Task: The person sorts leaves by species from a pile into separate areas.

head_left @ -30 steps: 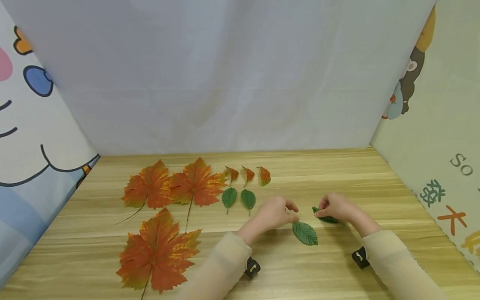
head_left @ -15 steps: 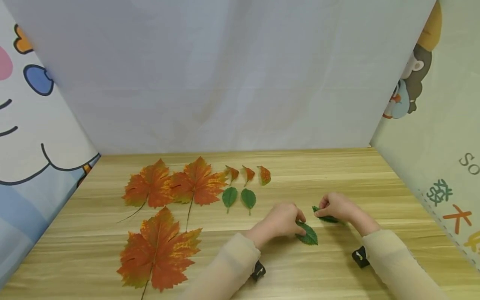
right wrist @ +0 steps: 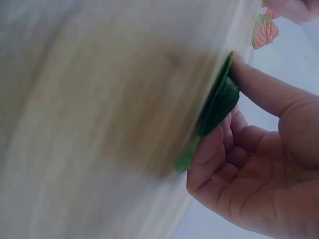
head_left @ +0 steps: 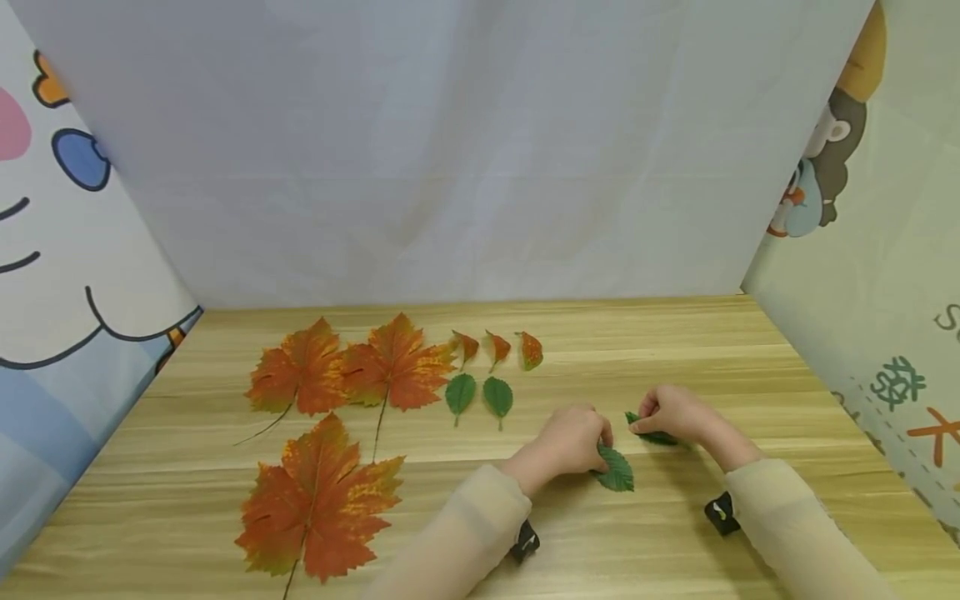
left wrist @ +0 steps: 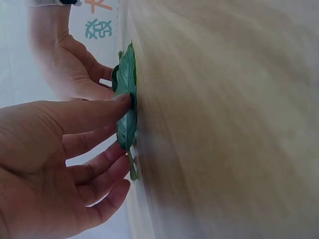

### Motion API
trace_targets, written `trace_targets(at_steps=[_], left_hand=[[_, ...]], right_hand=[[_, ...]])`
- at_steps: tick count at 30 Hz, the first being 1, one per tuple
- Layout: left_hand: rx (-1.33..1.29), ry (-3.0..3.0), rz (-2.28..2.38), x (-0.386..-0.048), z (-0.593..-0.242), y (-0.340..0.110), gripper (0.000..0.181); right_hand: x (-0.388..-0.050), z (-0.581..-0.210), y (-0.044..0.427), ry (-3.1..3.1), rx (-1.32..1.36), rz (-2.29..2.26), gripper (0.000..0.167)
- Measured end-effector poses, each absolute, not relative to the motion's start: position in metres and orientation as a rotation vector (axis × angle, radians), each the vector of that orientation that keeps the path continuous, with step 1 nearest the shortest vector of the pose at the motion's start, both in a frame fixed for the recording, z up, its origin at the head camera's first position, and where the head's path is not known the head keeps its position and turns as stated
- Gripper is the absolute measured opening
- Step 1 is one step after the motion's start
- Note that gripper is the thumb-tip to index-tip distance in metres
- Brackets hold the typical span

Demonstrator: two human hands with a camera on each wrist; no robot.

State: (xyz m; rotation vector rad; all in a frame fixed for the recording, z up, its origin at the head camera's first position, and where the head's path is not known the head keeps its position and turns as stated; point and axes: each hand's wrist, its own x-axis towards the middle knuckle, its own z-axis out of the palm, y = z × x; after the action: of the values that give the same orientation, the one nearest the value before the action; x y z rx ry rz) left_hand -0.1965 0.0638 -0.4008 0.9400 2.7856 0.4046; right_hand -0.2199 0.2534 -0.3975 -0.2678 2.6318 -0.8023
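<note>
In the head view my left hand [head_left: 572, 440] is at a serrated green leaf [head_left: 617, 471] on the right half of the table. The left wrist view has the thumb on top of this leaf [left wrist: 126, 122] and fingers behind it, pinching it just off the wood. Farther right, my right hand [head_left: 673, 414] pinches a second green leaf [head_left: 660, 438] between thumb and fingers. That leaf [right wrist: 215, 109] looks folded in the right wrist view, its pale stem pointing down beside the fingers. A short gap separates the two leaves.
On the wood-grain table [head_left: 645, 333], large orange-red maple leaves [head_left: 318, 504] lie at left. A row of small reddish leaves [head_left: 531, 351] sits at the back middle, above two flat green leaves [head_left: 498, 397]. A pale curtain [head_left: 465, 167] closes the back; printed cloths flank both sides.
My left hand has moved right and down onto the nearer green leaf and taken hold of it. The right hand stays in place with its leaf.
</note>
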Motion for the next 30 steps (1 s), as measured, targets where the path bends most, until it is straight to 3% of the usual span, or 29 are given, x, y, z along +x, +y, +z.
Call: trace_targets(at_steps=[15, 30], left_hand=[[0.721, 2.851, 0.482, -0.199, -0.403, 0.056, 0.014], [0.396, 2.863, 0.916, -0.208, -0.395, 0.03, 0.013]], right_hand=[[-0.22, -0.398, 0.254, 2.631, -0.276, -0.808, 0.025], [-0.217, -0.393, 0.254, 2.624, -0.254, -0.817, 0.023]])
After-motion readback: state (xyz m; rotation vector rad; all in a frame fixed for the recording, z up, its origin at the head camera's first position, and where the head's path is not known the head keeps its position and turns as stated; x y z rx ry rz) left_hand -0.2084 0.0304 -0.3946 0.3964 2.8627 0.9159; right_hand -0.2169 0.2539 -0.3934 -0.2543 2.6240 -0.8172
